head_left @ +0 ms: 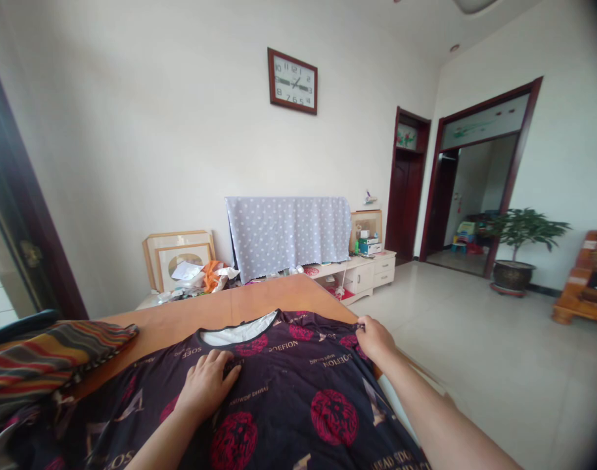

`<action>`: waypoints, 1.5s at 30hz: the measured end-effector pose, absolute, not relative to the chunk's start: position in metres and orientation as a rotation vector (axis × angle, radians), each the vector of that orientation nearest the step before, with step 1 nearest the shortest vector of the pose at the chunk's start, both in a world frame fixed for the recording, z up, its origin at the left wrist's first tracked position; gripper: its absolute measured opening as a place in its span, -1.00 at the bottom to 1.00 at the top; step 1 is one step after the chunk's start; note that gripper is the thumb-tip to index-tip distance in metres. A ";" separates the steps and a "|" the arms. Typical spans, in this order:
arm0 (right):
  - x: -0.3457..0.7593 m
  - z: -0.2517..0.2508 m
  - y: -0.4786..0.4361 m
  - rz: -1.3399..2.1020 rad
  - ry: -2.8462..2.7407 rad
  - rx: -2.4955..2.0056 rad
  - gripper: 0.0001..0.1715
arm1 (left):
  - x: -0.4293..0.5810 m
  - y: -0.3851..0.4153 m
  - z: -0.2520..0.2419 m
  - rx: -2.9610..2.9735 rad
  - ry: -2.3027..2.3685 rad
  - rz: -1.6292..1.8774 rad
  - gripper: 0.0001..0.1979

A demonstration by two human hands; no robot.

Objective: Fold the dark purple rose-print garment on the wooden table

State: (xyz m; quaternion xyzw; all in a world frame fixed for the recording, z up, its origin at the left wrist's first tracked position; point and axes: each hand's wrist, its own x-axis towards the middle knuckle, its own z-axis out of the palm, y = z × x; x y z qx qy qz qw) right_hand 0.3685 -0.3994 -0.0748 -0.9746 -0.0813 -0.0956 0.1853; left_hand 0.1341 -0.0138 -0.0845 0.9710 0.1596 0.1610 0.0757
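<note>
if tugged unevenly by the right hand (375, 339) pinching its edge, the dark, red-medallioned cloth shirt (283, 372), lying beneath the flattened left hand (207, 380), could be creased.

The bottom edge cuts off the dark printed shirt (278, 391), the left forearm (168, 431) and the right forearm (435, 405); the shirt's finer lettering (328, 361) is too small to read. At lower left, a striped cloth (53, 359) runs out of frame, as does a wooden seat (584, 290) at far right. A dotted cover (288, 232), mid-frame, hides what stands beneath it.
</note>
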 end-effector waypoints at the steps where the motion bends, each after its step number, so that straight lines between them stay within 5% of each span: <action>1: 0.371 -0.075 -0.405 -0.289 -0.155 -2.729 -0.61 | 0.134 -0.014 -0.085 2.911 0.481 0.483 -0.56; 10: 0.387 -0.074 -0.445 -0.328 0.224 -2.723 -0.45 | 0.134 -0.018 -0.079 2.919 0.490 0.461 -0.55; 20: 0.410 -0.055 -0.394 -0.305 -0.139 -2.376 -0.54 | 0.145 -0.008 -0.072 2.923 0.506 0.397 -0.63; 28: 0.438 -0.067 -0.386 -0.309 -0.142 -2.258 -0.57 | 0.234 -0.017 -0.047 2.732 0.511 0.416 -0.78; 45: 0.442 -0.086 -0.366 -0.237 -0.386 -2.428 -0.61 | 0.374 -0.013 -0.079 2.612 0.514 0.296 -0.68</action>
